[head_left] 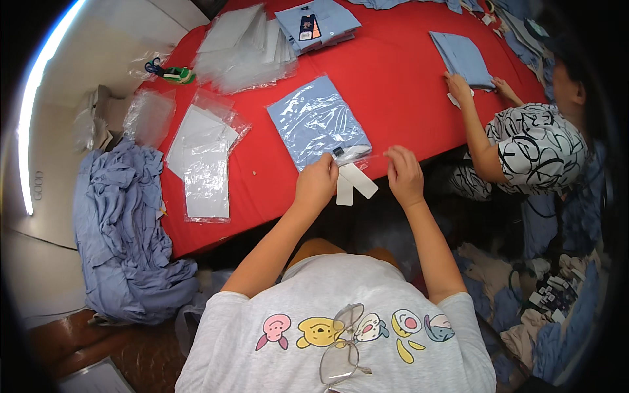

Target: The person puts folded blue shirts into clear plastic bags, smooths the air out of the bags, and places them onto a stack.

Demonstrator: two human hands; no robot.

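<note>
Bagged blue shirt [319, 121] lies on the red table [393, 72] just ahead of our hands, its open end at the near edge. Our left hand [316, 183] pinches the bag's flap above two white tags [354, 183]; our right hand [404, 175] pinches the flap's other end.

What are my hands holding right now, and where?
Both hands, left and right, pinch the open near end of the clear bag around a folded blue shirt.

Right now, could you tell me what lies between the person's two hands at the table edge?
In the head view, the bag's clear open flap and white hang tags lie between left hand and right hand.
</note>
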